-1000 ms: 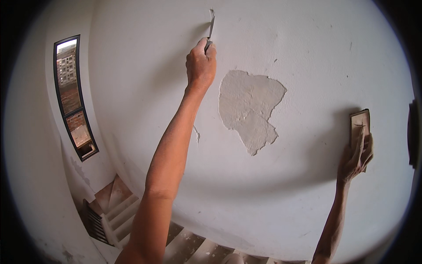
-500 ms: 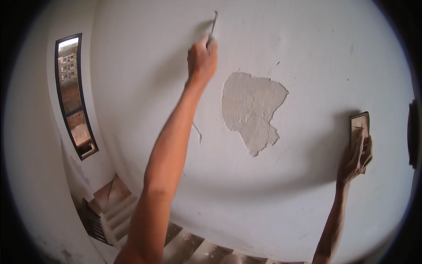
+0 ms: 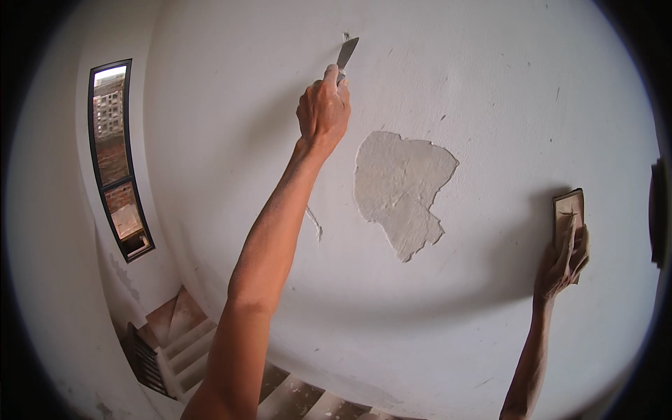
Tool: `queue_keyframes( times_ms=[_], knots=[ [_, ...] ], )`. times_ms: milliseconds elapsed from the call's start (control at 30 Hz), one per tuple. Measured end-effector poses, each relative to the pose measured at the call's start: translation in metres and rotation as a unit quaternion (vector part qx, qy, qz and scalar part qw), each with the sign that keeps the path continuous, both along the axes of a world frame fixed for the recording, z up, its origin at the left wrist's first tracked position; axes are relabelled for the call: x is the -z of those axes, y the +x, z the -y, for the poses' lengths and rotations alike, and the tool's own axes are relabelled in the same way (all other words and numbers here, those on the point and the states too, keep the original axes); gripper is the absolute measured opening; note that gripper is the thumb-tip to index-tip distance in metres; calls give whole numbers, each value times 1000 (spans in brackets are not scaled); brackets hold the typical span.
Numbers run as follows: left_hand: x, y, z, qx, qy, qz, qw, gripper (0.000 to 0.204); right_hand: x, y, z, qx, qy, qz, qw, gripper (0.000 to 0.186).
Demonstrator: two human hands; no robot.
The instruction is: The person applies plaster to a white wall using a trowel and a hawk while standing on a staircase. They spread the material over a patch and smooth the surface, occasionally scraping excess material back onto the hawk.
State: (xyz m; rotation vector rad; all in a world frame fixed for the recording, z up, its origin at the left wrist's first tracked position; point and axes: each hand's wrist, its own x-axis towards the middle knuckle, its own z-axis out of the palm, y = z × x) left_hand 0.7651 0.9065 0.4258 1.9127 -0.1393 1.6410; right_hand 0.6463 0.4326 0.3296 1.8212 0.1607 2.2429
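Observation:
My left hand (image 3: pixel 325 108) is closed around a putty knife (image 3: pixel 348 51), held high against the white wall. The blade angles up and to the right, beside a small rough spot (image 3: pixel 346 35) in the paint. Lower right, my right hand (image 3: pixel 563 262) grips a flat, brownish rectangular board (image 3: pixel 568 206) with a dark rim, its fingers lying along the face. I cannot tell whether the board touches the wall. Between the hands is a large, irregular bare patch (image 3: pixel 402 189) with ragged paint edges.
A narrow dark-framed window (image 3: pixel 115 157) is at the left. Below, stairs (image 3: pixel 192 353) with a dark railing (image 3: pixel 147 360) run along the wall's foot. A short peeled strip (image 3: pixel 314 222) shows beside my left forearm. A dark object (image 3: pixel 656 213) stands at the far right.
The putty knife has turned, showing more of its blade, and my left hand sits slightly lower. The view has tilted a little, so the wall patch appears lower. Both hands keep their holds.

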Motion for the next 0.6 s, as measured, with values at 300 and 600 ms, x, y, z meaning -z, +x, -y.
queue_keyframes(
  times_ms=[300, 600],
  knots=[
    [-9, 4, -21, -78, 86, 12, 993, 38, 0, 3, 4, 11, -1, 2, 1000, 48],
    [-19, 8, -39, -53, 89, 14, 995, 35, -1, -1, -2, 13, -9, 3, 1000, 51]
  ],
)
